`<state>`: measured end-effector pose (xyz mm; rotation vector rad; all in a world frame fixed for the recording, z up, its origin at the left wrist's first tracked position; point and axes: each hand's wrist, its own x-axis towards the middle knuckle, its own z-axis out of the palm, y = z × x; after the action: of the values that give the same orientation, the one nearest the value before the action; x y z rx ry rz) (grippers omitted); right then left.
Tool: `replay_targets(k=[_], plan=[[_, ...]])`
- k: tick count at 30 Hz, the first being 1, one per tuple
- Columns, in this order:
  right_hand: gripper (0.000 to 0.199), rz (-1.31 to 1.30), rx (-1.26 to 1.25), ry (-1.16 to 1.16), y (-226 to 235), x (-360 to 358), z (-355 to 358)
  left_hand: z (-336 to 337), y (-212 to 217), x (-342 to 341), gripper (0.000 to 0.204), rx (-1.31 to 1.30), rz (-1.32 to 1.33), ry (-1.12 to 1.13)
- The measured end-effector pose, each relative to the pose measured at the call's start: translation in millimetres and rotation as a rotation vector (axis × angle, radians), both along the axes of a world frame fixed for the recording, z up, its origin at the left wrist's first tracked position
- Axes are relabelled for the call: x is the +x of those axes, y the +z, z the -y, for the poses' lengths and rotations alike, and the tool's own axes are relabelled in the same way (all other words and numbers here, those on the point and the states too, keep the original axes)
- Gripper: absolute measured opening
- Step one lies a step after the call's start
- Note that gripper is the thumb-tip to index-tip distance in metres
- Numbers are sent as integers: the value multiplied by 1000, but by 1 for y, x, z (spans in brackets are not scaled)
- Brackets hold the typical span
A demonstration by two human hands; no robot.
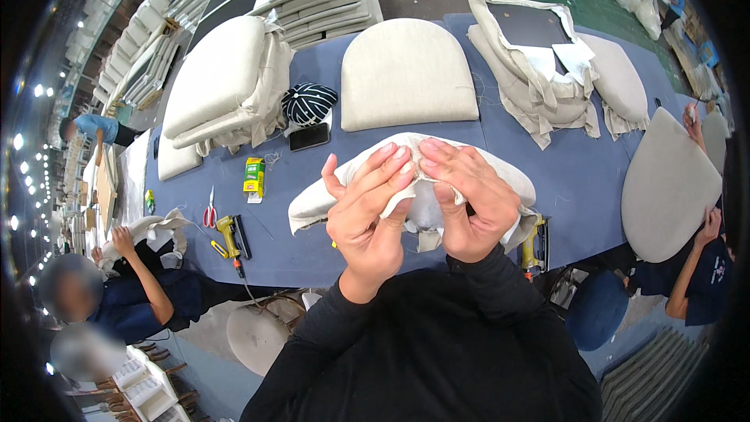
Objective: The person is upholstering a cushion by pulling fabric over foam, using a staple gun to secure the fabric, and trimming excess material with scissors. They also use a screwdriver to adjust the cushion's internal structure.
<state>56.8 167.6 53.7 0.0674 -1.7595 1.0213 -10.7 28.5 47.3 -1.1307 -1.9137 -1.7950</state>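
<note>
A cream fabric-covered cushion (312, 205) is tilted up in front of me, its far edge curved. My left hand (373, 207) pinches the loose fabric at the middle of its near edge, thumb below and fingers above. Right beside it, my right hand (471, 199) grips the same fabric the same way, and the fingertips of both hands almost meet. Part of the cushion's underside is hidden behind my hands. A yellow staple gun (534, 248) stands close to my right wrist, and another yellow staple gun (230, 236) lies to the left.
A finished-looking cushion (409, 74) lies straight ahead. Stacked cushions (215, 78) stand left, with more cushions (531, 70) at right. Red-handled scissors (210, 209), a yellow-green box (254, 178), a phone (309, 137) and a striped cap (309, 104) lie on the blue table (297, 254). Co-workers handle covers on both sides.
</note>
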Motion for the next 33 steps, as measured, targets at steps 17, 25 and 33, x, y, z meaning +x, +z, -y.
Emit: replay_targets(k=[17,25,33], plan=[[32,85,386,-22,-20,33,29,44,40,-25,54,-301,312,-280],[26,36,393,42,-27,47,33,60,29,-23,50,-211,202,-434],[24,-110,476,139,-38,60,48,41,20,-74,25,-15,353,-1386]])
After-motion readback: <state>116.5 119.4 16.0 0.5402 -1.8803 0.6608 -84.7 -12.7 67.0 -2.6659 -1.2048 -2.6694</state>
